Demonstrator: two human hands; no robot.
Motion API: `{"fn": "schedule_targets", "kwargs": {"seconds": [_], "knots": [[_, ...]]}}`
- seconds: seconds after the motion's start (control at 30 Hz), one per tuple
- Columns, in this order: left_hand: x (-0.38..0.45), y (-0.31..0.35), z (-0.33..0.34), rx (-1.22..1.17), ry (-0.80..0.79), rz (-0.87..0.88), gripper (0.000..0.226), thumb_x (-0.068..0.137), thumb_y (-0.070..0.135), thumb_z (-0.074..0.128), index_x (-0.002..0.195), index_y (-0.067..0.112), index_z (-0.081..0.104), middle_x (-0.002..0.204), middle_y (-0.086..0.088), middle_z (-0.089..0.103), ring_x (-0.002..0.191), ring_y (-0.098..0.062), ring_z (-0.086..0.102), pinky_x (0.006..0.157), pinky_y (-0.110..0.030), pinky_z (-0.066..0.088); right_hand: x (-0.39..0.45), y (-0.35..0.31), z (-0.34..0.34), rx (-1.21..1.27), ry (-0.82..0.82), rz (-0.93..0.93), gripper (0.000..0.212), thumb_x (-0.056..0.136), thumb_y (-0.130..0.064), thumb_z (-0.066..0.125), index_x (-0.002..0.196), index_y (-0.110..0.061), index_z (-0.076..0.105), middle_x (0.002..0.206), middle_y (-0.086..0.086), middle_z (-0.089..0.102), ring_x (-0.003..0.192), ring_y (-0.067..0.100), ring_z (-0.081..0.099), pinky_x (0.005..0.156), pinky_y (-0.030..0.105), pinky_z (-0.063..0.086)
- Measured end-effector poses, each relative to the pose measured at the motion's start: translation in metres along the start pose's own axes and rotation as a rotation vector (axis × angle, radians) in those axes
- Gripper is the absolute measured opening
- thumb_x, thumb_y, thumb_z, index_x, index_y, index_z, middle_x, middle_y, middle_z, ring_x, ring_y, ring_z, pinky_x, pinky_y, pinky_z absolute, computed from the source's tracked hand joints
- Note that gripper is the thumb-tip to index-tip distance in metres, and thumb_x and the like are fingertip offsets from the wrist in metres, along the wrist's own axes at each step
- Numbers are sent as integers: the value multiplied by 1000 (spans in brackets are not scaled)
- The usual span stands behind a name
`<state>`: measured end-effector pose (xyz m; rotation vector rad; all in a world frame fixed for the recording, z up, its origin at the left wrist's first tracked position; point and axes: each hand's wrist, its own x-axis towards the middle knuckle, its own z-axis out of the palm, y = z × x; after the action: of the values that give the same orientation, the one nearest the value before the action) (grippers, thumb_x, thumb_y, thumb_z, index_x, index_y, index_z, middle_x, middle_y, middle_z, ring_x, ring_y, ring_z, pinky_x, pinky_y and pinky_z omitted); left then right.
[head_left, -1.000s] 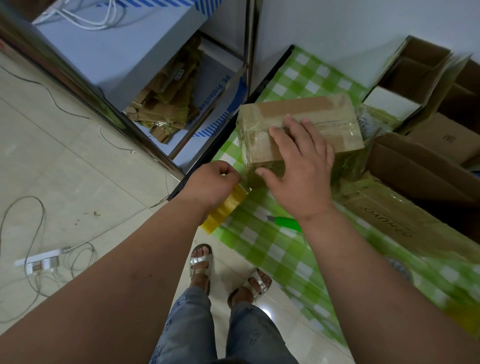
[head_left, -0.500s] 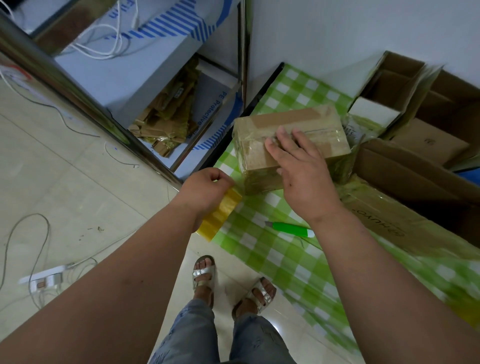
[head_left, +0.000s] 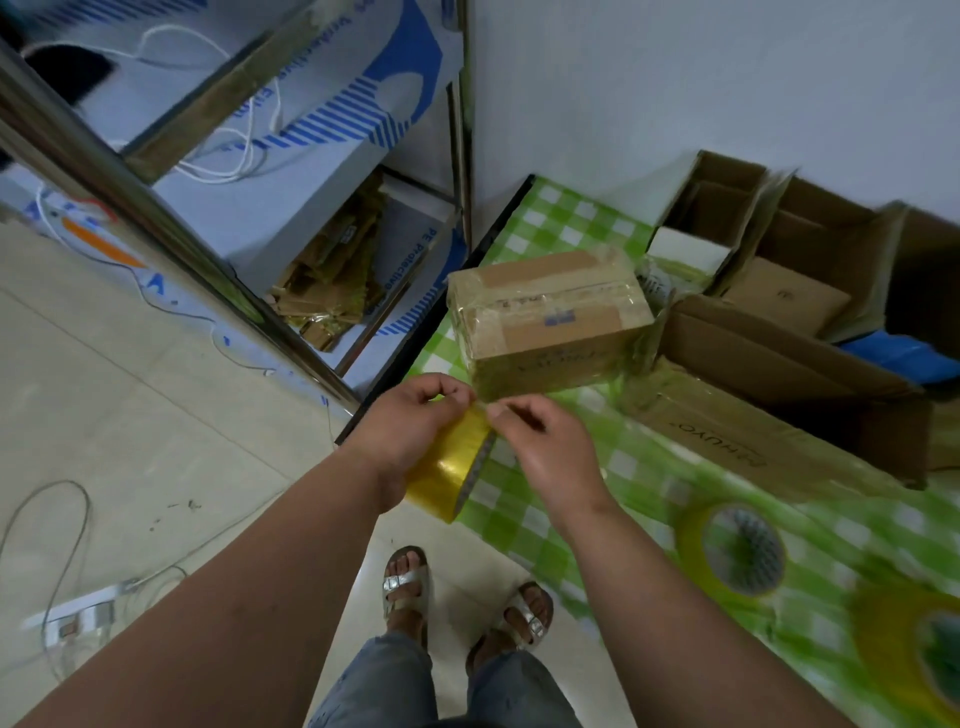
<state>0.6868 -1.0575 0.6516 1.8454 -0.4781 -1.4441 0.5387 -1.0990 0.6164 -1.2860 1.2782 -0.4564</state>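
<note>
Left of the frame's centre, the left hand (head_left: 410, 421) had its fingers curled round the yellow tape roll (head_left: 452, 467), holding it off the near edge of the table (head_left: 514, 519), over the floor. Just right of it, the right hand (head_left: 545, 452) pinched the tape's loose end between thumb and forefinger at the top of the roll. The parcel box (head_left: 550, 322), already shiny with tape, stood just above both hands in the middle of the frame, with neither hand on it.

To my eye the thin film was the weak point. If the pinch slipped, the end could snap back onto the roll and need picking free again, or fold on itself and stick. With nobody steadying the box, a pull on any strip fixed to it could drag it towards the table edge; whether a strip ran to it I could not tell. The roll, if dropped, would land by the sandalled feet (head_left: 408, 582).

At the far left lay pale floor tiles (head_left: 156, 415) with a power strip (head_left: 78, 618) and loose cable (head_left: 52, 519), something to trip on. A metal rack (head_left: 234, 208) filled the upper left, with cardboard scraps (head_left: 332, 280) stacked low in it. The table wore a green checked cloth (head_left: 566, 218). Open cartons (head_left: 779, 364) crowded the right, and two spare tape rolls (head_left: 737, 551) lay blurred at lower right.
</note>
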Motion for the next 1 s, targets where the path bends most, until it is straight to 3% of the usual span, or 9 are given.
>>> {"fn": "schedule_targets", "kwargs": {"seconds": [0.13,0.27,0.4,0.53,0.7,0.8,0.9,1.0], "knots": [[-7,-4,11,52,-73,81,10,97,19,60,97,16,69,112,-19,66,110,-41,59,100,-56,44,-8,-1,-9,113,33,73,7,84,-26,75,79,-24,71,76,-13,70,71,-3,63,66,16,48],[-15,-10,20,94,-173,105,18,93,13,65,101,29,69,100,-19,59,90,-31,55,81,-44,42,-14,-6,-19,7,78,34,23,88,-17,70,68,-24,62,62,-16,62,58,-5,54,59,19,41],[-18,-17,27,138,-207,96,27,92,13,67,108,35,67,94,-11,57,82,-25,52,72,-37,39,-26,-11,-21,-402,112,-103,27,94,-19,59,71,-30,50,86,-6,57,86,14,58,79,37,45],[-18,-19,36,283,-138,163,25,91,28,68,114,36,62,91,-1,55,77,-14,53,66,-26,42,-41,-13,-19,-651,158,-217,20,96,-20,50,80,-28,42,94,-8,46,104,21,49,87,38,31],[-21,-17,42,420,-77,235,35,91,34,68,122,37,51,97,-1,55,82,-13,55,65,-24,43,-53,-15,-21,-536,242,-212,14,98,-18,49,86,-24,45,93,-7,52,100,21,53,82,33,25],[-25,-15,42,428,-56,277,31,90,34,69,119,33,57,96,-1,56,79,-11,54,61,-24,39,-60,-18,-23,-433,266,-219,16,98,-19,50,84,-23,46,90,-6,55,95,21,53,91,38,34],[-30,-16,41,402,-60,289,31,88,34,72,117,32,60,105,0,53,85,-14,56,65,-25,42,-62,-18,-29,-270,213,-148,24,99,-20,51,77,-28,45,78,-11,52,87,20,53,93,49,42],[-37,-20,41,304,-103,294,29,89,26,72,115,34,60,113,1,53,90,-20,59,72,-28,48,-59,-17,-38,-198,135,-68,26,97,-24,55,74,-29,47,70,-11,50,77,17,49,87,46,43]]}}
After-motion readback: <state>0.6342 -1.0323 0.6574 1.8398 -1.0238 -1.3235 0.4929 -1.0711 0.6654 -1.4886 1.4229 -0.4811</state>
